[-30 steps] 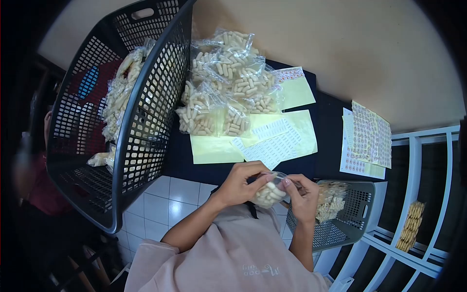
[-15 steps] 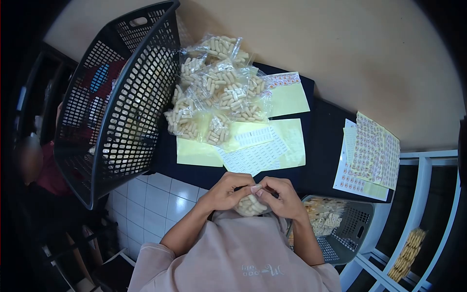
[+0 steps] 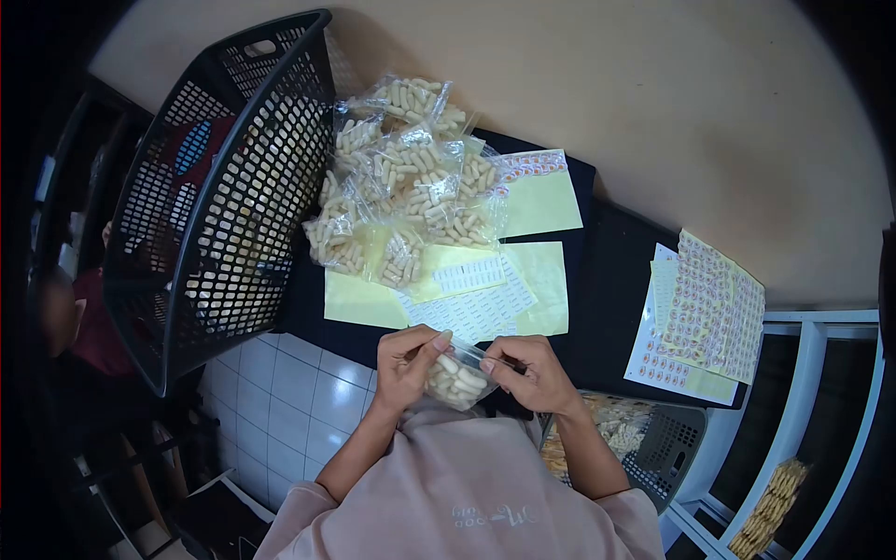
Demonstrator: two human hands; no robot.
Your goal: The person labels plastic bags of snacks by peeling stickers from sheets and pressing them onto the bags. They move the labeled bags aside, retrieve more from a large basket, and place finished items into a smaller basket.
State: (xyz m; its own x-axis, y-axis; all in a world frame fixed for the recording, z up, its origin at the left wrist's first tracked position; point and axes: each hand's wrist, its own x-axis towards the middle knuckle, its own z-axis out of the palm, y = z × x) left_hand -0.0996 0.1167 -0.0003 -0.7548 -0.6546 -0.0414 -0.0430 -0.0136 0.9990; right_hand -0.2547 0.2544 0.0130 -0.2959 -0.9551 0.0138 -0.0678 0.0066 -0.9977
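A clear plastic bag [image 3: 455, 381] of pale, finger-shaped snacks hangs between my hands, in front of my chest. My left hand [image 3: 411, 362] pinches its upper left edge between thumb and fingers. The upper right edge is gripped by my right hand [image 3: 527, 371], and the plastic is stretched between the two. Just beyond my hands lie label sheets [image 3: 476, 313] with small printed stickers, on yellow backing paper [image 3: 546, 285]. Behind them is a pile of filled snack bags [image 3: 411, 173].
A large dark perforated basket [image 3: 252, 210] stands tilted at the left of the dark-covered table [image 3: 597, 308]. More sticker sheets [image 3: 714, 313] lie on the right. A grey crate [image 3: 667, 448] with bagged snacks is low at my right. A person in a dark red top [image 3: 93, 327] is behind the basket.
My hands have moved apart and slightly left, spreading the bag's top. More of the bag and its snacks now shows between them. The whole view has shifted a little.
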